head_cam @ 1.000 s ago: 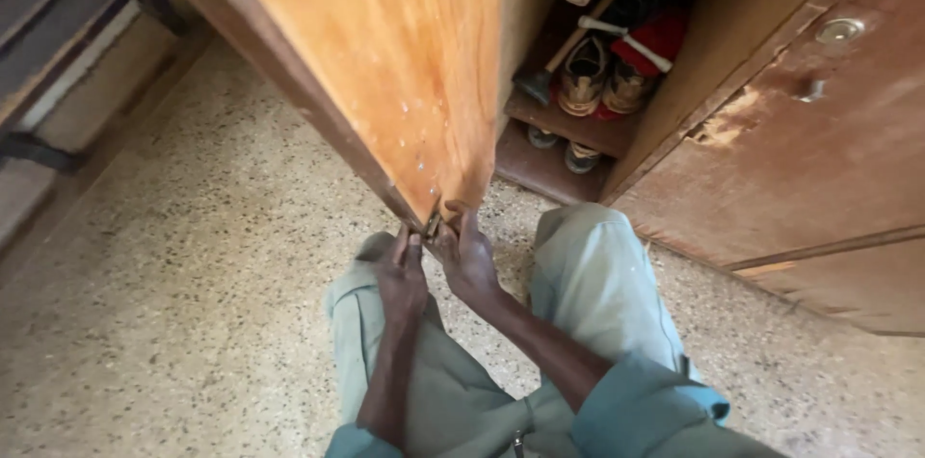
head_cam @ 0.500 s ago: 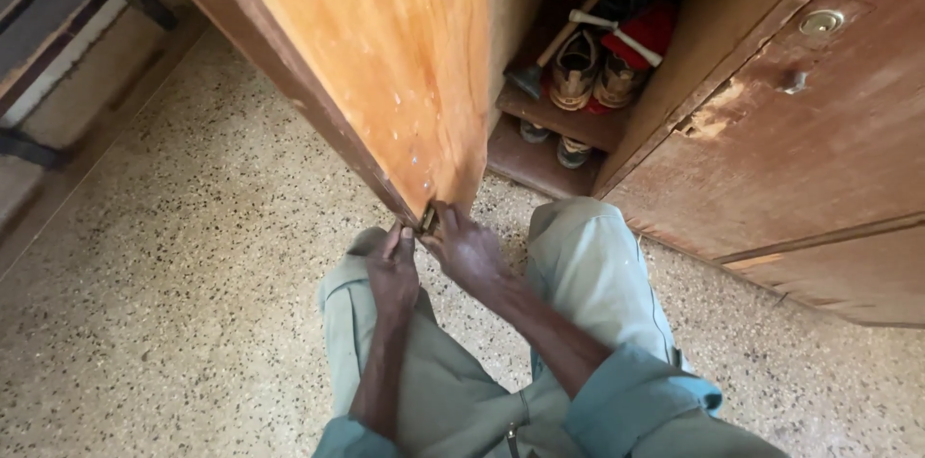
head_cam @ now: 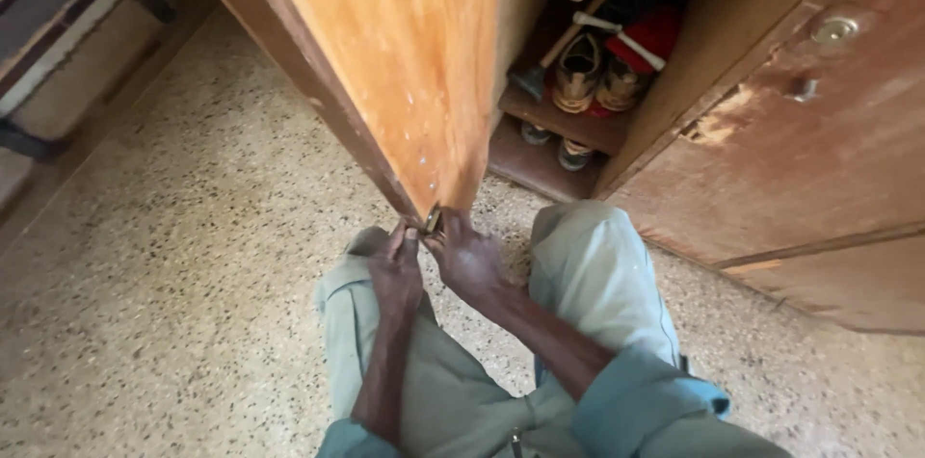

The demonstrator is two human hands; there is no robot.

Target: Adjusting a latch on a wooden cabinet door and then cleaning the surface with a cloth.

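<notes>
Two hands at the bottom corner of an open wooden door (head_cam: 405,63): left hand (head_cam: 397,270) and right hand (head_cam: 467,256), fingers of both pinched shut on a small metal fitting (head_cam: 432,219) at the door's lower edge, just above the speckled floor (head_cam: 193,275). Knees bent to either side. Shoes (head_cam: 578,73) on a cupboard shelf behind. Likely risks: fitting slipping from the fingertips, or the door swinging and nipping fingers, given nothing bracing it.

A home, wooden wardrobe (head_cam: 819,130), shoes (head_cam: 578,73) on shelves, terrazzo floor (head_cam: 193,275)
</notes>
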